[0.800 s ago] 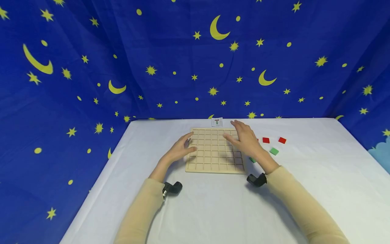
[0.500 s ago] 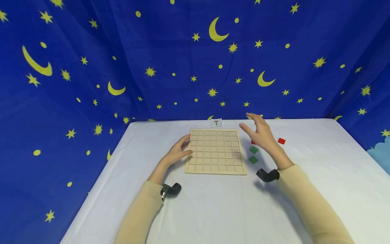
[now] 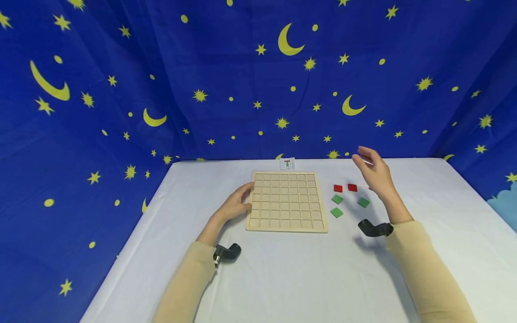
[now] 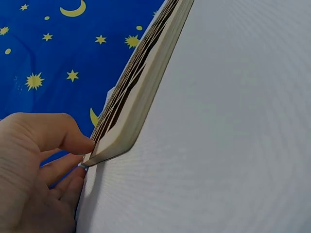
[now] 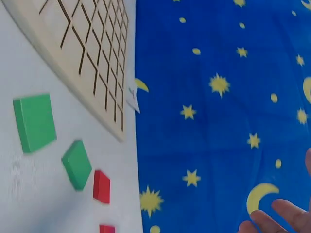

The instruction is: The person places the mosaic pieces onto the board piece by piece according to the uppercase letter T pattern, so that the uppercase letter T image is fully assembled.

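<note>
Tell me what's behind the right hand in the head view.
A sliver of a red tile peeks out from behind the right hand, with white cloth and blue curtain beyond. The rest of that tile is covered.

Tiles (image 3: 337,212) are red or green, the gridded board (image 3: 284,202) beige.
</note>
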### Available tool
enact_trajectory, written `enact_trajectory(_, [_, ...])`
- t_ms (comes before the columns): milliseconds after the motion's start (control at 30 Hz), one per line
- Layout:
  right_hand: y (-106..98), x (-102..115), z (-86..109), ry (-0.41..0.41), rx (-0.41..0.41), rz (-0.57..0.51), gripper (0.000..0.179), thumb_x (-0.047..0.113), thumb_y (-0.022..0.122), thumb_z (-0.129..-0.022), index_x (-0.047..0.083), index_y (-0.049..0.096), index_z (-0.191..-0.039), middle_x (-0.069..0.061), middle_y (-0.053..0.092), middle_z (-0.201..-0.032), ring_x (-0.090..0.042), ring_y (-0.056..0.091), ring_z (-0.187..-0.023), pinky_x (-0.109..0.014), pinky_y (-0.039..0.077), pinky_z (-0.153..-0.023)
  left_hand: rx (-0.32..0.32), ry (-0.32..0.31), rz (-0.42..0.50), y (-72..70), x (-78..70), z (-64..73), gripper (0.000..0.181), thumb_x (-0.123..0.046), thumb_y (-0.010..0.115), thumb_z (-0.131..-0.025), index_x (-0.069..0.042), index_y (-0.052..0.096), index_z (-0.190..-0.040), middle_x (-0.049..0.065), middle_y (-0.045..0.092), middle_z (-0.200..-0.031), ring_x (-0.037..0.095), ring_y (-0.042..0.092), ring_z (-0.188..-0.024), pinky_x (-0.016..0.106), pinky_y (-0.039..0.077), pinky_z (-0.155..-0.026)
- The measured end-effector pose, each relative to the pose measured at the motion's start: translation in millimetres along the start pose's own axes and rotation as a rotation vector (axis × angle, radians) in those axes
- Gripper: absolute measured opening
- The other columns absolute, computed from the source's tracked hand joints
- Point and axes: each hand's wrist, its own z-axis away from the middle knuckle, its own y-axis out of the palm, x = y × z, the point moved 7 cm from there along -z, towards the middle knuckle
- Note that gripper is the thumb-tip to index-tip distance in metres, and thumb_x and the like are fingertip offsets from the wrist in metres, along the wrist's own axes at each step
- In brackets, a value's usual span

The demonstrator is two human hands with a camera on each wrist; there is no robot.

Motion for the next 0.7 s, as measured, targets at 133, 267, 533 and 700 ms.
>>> enact_trajectory(133, [-12.7, -14.5, 2.0, 0.068, -0.037, -0.017, 0.065, 0.041, 0.047, -0.097, -0.002, 0.032, -0.143, -0.024, 0.039, -0.141, -0.04, 0.035, -0.129, -0.053, 0.03, -0.106, 0.002, -0.033, -0.051, 0.8, 2.6, -0.5, 0.076, 0.004, 0.059, -0.076, 0.001, 0.03, -0.146, 0.021, 0.03, -0.147, 0.036, 0.032, -0.133, 0.04, 0.027, -0.111])
enact_trajectory(267, [-24.5, -31.2, 3.1, 0.14, -0.078, -0.028, 0.068, 0.043, 0.046, -0.096, -0.003, 0.03, -0.144, -0.025, 0.038, -0.141, -0.039, 0.034, -0.129, -0.051, 0.029, -0.107, 0.005, -0.037, -0.058, 1.0, 3.2, -1.0, 0.075, 0.004, 0.059, -0.077, 0.004, 0.029, -0.145, 0.021, 0.03, -0.147, 0.035, 0.032, -0.134, 0.039, 0.026, -0.111])
enact_trajectory(533, [-37.2, -61.5, 9.0, 0.264, -0.107, -0.074, 0.072, 0.044, 0.047, -0.095, -0.001, 0.025, -0.147, -0.025, 0.035, -0.144, -0.033, 0.035, -0.131, -0.046, 0.031, -0.107, 0.004, -0.022, -0.052, 0.5, -2.6, -0.2, 0.073, 0.006, 0.059, -0.077, 0.007, 0.029, -0.144, 0.024, 0.03, -0.147, 0.036, 0.031, -0.134, 0.039, 0.026, -0.111])
enact_trajectory(700, [-38.2, -84.1, 15.6, 0.33, -0.118, -0.078, 0.076, 0.049, 0.051, -0.092, 0.002, 0.028, -0.147, -0.02, 0.038, -0.143, -0.028, 0.038, -0.13, -0.044, 0.033, -0.107, -0.001, -0.013, -0.048, 1.5, 4.4, -1.8, 0.074, 0.003, 0.058, -0.076, 0.005, 0.029, -0.144, 0.023, 0.03, -0.147, 0.035, 0.031, -0.134, 0.039, 0.025, -0.111])
